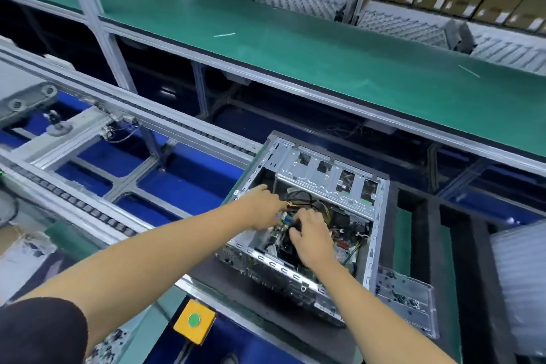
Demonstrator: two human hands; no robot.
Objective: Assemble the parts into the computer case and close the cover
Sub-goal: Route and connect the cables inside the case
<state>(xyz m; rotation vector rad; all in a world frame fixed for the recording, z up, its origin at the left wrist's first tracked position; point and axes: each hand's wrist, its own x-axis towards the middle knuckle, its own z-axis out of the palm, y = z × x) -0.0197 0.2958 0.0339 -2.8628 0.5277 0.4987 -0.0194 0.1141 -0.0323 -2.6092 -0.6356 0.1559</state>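
Head view looks down at the open grey metal computer case (pixel 322 174), which lies on its side on a dark pad on the desk (pixel 245 289). Its cover is off, so the green board and the thin black and yellow wires (pixel 307 205) inside show.

Both hands are inside the case, close together near its middle. The left hand (pixel 261 210) comes in from the left wall of the case, and its fingers pinch the wires. The right hand (pixel 310 238) is just beside it, nearer the front wall of the case, with its fingers curled down on something dark. I cannot tell what that dark thing is.

The case is long from its near-left corner to its far-right corner. The wires lie right under both hands, so the next move is small. The left hand is a bit nearer to them.

A clear tray of small dark screws (pixel 404 301) sits just right of the case.
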